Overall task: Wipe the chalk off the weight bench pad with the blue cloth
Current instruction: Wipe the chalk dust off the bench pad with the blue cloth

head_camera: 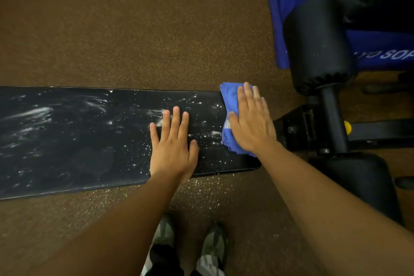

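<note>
Chalk (40, 112) is spread over most of the pad (78, 163), in thick smears toward the left end and fine specks around the middle and right. The cloth (229, 105) is bunched at the pad's right end, reaching its far edge, and is pressed flat under the right hand (251, 123); that grip is open, palm down, with nothing pinched. The left hand (173, 143) is laid flat on the pad's middle near the front edge, its grip likewise open and empty, directly in the path of a leftward wipe.

Several faults may be judged likely from here. Since the cloth is only pressed and not held, it could be slid out from under the palm or rolled up on a hard stroke, and bare skin would then be dragged through the powder. The left palm is resting on specks, so chalk may be picked up and stamped back onto cleaned areas. Powder is already scattered on the floor (201, 188) below the front edge; strokes toward that edge would push more over. With a dry, bunched cloth the heavy smears could merely be spread thinner.
</note>
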{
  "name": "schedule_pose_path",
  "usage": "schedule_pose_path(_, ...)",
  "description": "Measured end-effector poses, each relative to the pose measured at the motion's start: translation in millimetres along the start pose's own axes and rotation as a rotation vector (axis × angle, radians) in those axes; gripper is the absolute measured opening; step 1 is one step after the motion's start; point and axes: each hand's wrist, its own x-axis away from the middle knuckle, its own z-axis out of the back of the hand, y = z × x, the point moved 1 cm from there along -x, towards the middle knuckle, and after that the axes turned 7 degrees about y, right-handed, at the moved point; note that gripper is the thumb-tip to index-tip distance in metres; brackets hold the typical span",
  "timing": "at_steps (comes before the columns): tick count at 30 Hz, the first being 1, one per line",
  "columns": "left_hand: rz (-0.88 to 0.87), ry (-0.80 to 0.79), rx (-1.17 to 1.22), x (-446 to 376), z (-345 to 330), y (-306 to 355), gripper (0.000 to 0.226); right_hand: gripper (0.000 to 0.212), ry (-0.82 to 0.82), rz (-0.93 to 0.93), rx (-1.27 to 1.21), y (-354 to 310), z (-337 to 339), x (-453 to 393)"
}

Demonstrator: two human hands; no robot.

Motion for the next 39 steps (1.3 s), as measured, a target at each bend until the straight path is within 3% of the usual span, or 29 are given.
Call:
schedule_pose_path(8, -0.005, 0.002, -0.003, 0.8, 1.6, 0.3, 0.065, 0.074, -0.001, 0.002, 0.076, 7.1, -11.3, 79.3)
schedule_pose_path(16, -0.006, -0.007, 0.003, 1.1, 1.7, 0.2, 0.066, 0.069, 0.027, -0.134, 0.049, -13.3, -4.6, -9.3)
schedule_pose_path(25, -0.009, -0.004, 0.015, 0.7, 2.1, -0.9, 0.067, 0.073, -0.036, 0.073, 0.128, 0.9, -10.3, 92.7)
schedule_pose_path(31, -0.004, -0.010, 0.019, 0.2, 1.7, 0.2, 0.066, 0.070, 0.007, -0.247, 0.063, 0.6, -1.3, 1.6)
schedule_pose_path(35, 0.000, -0.005, 0.016, 0.0, -0.1, 1.5, 0.066, 0.072, 0.005, -0.027, 0.114, -42.1, -11.2, -6.4)
schedule_pose_path(39, -0.011, 0.002, 0.032, 0.0, -0.2, -0.7, 0.067, 0.074, -0.035, 0.148, 0.105, -39.8, -18.6, 64.6)
